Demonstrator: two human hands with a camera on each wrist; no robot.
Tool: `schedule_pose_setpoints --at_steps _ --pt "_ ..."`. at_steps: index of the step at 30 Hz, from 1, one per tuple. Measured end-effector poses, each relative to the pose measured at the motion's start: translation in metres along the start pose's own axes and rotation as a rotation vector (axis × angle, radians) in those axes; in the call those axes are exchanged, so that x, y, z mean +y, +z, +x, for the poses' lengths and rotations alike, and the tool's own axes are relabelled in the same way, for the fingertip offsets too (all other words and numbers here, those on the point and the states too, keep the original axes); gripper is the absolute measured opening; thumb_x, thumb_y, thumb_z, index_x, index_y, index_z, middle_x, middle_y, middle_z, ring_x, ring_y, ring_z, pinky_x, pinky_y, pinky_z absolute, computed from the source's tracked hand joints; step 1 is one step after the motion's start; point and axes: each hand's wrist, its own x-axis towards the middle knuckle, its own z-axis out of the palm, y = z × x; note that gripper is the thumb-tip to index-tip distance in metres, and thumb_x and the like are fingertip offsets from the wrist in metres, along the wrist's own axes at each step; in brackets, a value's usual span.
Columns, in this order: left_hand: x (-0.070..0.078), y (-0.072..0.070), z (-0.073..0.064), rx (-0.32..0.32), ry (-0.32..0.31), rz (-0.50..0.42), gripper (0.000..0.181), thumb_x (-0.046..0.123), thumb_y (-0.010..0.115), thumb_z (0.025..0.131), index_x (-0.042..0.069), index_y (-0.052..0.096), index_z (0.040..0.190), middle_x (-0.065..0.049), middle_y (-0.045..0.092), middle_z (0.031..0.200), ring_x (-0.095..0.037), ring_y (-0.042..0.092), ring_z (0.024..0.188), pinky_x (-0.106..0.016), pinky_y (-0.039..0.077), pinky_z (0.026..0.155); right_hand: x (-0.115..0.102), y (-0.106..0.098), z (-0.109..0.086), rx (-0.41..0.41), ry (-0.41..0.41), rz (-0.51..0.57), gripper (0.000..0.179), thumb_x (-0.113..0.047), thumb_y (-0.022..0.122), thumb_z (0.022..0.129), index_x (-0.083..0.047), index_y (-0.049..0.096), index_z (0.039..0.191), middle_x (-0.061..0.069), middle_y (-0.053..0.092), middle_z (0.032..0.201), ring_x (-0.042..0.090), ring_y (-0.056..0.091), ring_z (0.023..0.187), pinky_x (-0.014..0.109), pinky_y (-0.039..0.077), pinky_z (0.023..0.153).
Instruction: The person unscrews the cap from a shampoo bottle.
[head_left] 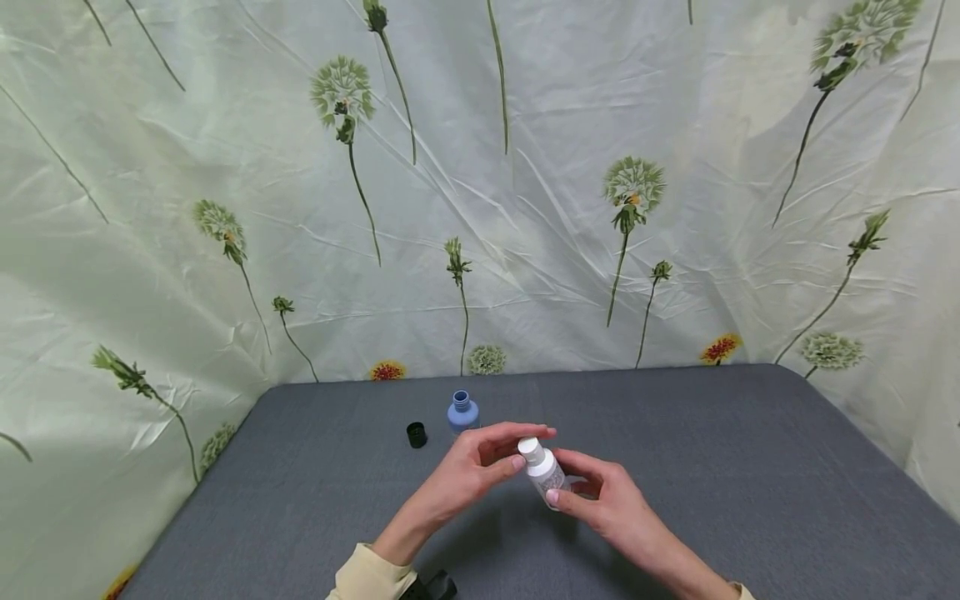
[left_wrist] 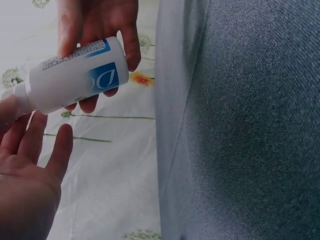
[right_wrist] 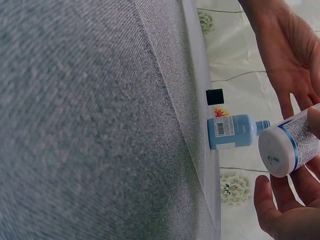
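A white bottle (head_left: pixel 546 475) with a blue-and-white label is held tilted above the table. My right hand (head_left: pixel 611 497) grips its body, thumb on one side and fingers on the other. At the white cap (head_left: pixel 529 447) my left hand (head_left: pixel 476 461) pinches with the thumb, and its fingers reach around the far side. The left wrist view shows the label (left_wrist: pixel 102 77) turned toward the camera. From the right wrist, the bottle's round base (right_wrist: pixel 276 151) faces the camera.
Behind my left hand an uncapped blue bottle (head_left: pixel 462 415) stands on the grey cloth-covered table (head_left: pixel 315 492). A black cap (head_left: pixel 416 434) sits to its left. A floral curtain (head_left: pixel 525 208) hangs along the table's back edge.
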Motion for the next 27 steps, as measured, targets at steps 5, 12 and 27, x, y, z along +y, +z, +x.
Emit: schedule_pose_setpoints --at_steps 5,12,27 --pt "0.0006 -0.0004 -0.0007 0.054 -0.028 0.058 0.034 0.007 0.062 0.097 0.006 0.061 0.132 -0.009 0.064 0.128 -0.026 0.058 0.12 -0.036 0.048 0.095 0.0003 0.0005 -0.001 -0.001 -0.013 0.004 0.051 -0.022 0.074 0.09 -0.001 0.058 0.134 0.012 0.061 0.129 0.029 0.057 0.117 0.028 0.05 0.088" --pt "0.0003 0.0 0.0011 0.145 -0.073 0.181 0.029 0.014 0.07 0.093 0.012 0.068 0.122 -0.001 0.069 0.117 -0.029 0.062 0.109 -0.04 0.05 0.09 0.0004 0.0021 -0.001 0.004 -0.008 -0.016 0.049 -0.024 0.075 0.089 -0.004 0.06 0.132 0.01 0.063 0.126 0.029 0.058 0.115 0.029 0.049 0.088" --pt "-0.0012 0.0023 0.0024 0.236 -0.074 0.199 0.027 0.015 0.078 0.086 0.013 0.07 0.113 -0.001 0.07 0.11 -0.025 0.063 0.101 -0.039 0.051 0.084 0.0011 0.0034 -0.002 0.006 -0.028 -0.019 0.049 -0.023 0.075 0.089 -0.004 0.06 0.132 0.009 0.064 0.123 0.026 0.059 0.112 0.03 0.05 0.089"
